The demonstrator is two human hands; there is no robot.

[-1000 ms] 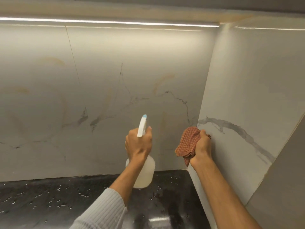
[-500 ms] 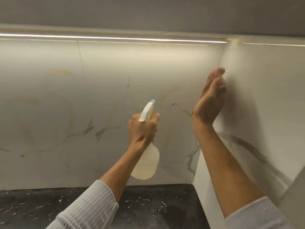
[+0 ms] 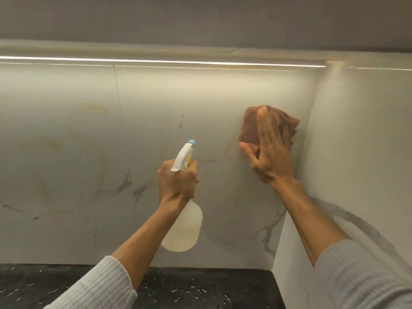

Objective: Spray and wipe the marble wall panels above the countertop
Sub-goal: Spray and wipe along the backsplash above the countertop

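Note:
The back marble wall panel is pale with grey veins and faint yellowish marks. A second marble side panel meets it at a corner on the right. My right hand lies flat, pressing an orange-brown cloth against the back panel just left of that corner, fairly high up. My left hand grips the neck of a white spray bottle with a blue nozzle tip, held in front of the back panel and pointing up at it, to the left of and below the cloth.
A dark speckled countertop with scattered water drops runs along the bottom. A lit light strip sits under the grey cabinet above the panels. A vertical joint splits the back panel at left.
My right hand rose with the cloth from low on the side panel, then shifted left onto the back panel near the corner. The spray bottle stayed raised in my left hand.

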